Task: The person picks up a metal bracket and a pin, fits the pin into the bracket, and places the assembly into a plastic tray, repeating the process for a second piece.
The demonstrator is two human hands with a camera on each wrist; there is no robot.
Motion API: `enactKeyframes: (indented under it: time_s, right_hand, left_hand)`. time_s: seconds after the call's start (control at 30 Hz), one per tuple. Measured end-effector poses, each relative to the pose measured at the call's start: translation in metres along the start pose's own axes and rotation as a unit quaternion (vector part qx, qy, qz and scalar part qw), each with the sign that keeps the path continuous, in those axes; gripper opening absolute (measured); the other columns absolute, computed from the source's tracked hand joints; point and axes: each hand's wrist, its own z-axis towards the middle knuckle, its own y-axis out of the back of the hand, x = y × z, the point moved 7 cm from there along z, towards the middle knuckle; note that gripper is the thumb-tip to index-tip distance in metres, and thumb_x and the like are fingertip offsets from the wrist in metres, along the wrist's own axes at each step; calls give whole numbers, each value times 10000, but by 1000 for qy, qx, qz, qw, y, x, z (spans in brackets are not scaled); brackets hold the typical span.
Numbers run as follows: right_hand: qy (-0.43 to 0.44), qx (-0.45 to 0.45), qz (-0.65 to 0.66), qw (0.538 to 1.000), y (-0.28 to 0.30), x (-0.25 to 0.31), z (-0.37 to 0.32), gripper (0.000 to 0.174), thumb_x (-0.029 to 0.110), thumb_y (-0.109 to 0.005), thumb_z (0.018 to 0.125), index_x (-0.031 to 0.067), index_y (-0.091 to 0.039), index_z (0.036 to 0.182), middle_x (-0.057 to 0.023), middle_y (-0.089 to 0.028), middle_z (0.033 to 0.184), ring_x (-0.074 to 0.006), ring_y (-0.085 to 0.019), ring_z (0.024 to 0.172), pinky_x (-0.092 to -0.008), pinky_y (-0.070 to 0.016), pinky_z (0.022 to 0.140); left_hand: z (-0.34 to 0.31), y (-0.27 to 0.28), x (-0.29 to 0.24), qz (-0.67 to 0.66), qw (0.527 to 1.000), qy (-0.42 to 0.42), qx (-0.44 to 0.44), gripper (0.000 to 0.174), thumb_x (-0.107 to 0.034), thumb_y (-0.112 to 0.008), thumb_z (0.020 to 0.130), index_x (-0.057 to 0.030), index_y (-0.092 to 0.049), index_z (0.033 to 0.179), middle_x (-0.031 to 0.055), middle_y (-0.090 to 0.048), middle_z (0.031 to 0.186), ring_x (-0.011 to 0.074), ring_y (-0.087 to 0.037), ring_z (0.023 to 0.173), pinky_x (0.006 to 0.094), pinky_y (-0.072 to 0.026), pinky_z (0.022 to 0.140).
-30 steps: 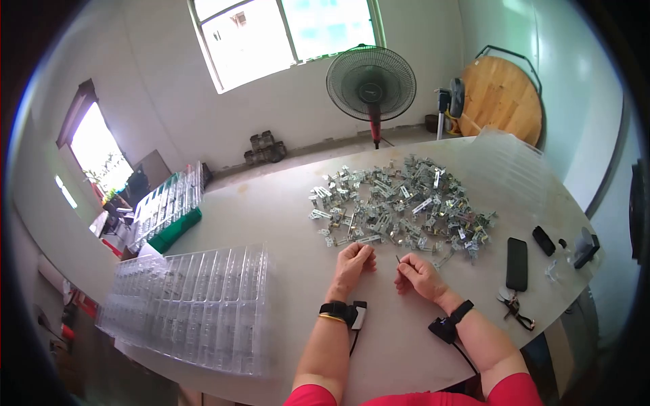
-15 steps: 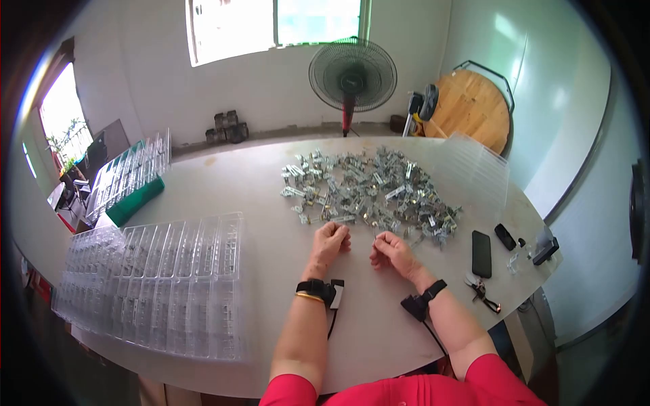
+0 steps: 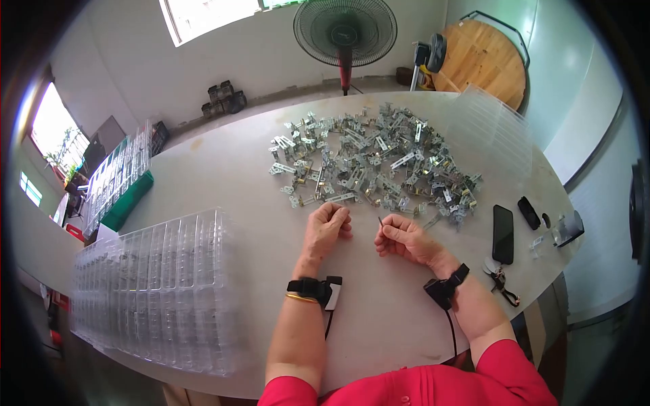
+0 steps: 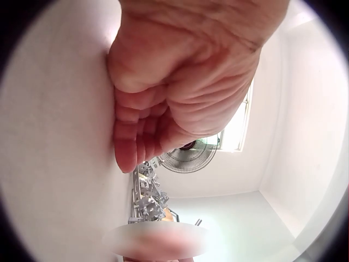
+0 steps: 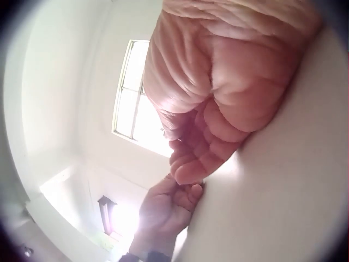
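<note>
Just in front of a pile of metal brackets (image 3: 379, 159), the left hand (image 3: 325, 229) rests low over the table with curled fingers. Nothing shows between those fingers in the left wrist view, where the palm side of the hand (image 4: 180, 82) faces the camera. A short gap to its right, the right hand (image 3: 409, 240) pinches a thin dark piece (image 3: 380, 220) between thumb and forefinger, one end sticking up. In the right wrist view the curled fingers of the right hand (image 5: 229, 87) hide the piece.
Clear plastic trays (image 3: 152, 291) are stacked at the left, with more by a green box (image 3: 127, 203) behind. An empty clear tray (image 3: 491, 128) lies at the back right. A phone (image 3: 502, 234), a second black device (image 3: 528, 212) and cutters (image 3: 500, 279) lie at the right.
The head view has shifted and tilted, moving the scene in the picture. Both hands keep nearly the same place and pose; the thin piece, hard to see half a second ago, shows again.
</note>
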Motion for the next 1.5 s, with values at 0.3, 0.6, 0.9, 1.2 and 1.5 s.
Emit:
enactKeyframes:
  time_s: [0.3, 0.6, 0.9, 1.2, 1.5]
  right_hand:
    - [-6, -4, -18, 1000, 3, 1, -4, 145, 203, -536, 1030, 63, -571, 1028, -62, -662, 969, -165, -668, 892, -334, -560, 802]
    - [-23, 1, -14, 1000, 3, 2, -7, 166, 223, -539, 1031, 59, -563, 1042, -63, -664, 974, -167, -671, 901, -327, -560, 824]
    - [-18, 6, -11, 1000, 4, -1, -3, 202, 238, -557, 1023, 37, -577, 1035, -75, -663, 980, -171, -673, 900, -329, -575, 823]
    - [-12, 2, -6, 1000, 3, -3, -2, 205, 237, -557, 1023, 33, -575, 1034, -83, -664, 979, -178, -676, 889, -332, -576, 818]
    - [-12, -8, -19, 1000, 5, -1, -3, 194, 232, -563, 1020, 39, -573, 1027, -79, -666, 974, -172, -675, 884, -333, -578, 816]
  left_hand:
    - [-4, 0, -3, 18, 1000, -2, -16, 185, -176, -605, 986, 6, -636, 991, 55, -639, 864, 121, -625, 735, 275, -575, 618]
    - [-13, 9, -17, 22, 993, -32, -108, 169, -172, -616, 979, -7, -647, 996, 49, -649, 819, 117, -610, 647, 252, -524, 568]
    - [2, 1, -46, 373, 900, -184, -133, 184, -77, -651, 884, -39, -630, 1063, 68, -637, 970, 140, -587, 635, 287, -501, 625]
    - [11, -12, -46, 500, 825, -245, -100, 282, -80, -677, 821, -46, -652, 1099, 105, -643, 1036, 248, -634, 785, 344, -511, 711]
    - [-2, -11, -51, 576, 787, -169, -142, 184, -85, -691, 817, -73, -683, 1000, 84, -639, 974, 300, -649, 840, 369, -518, 727]
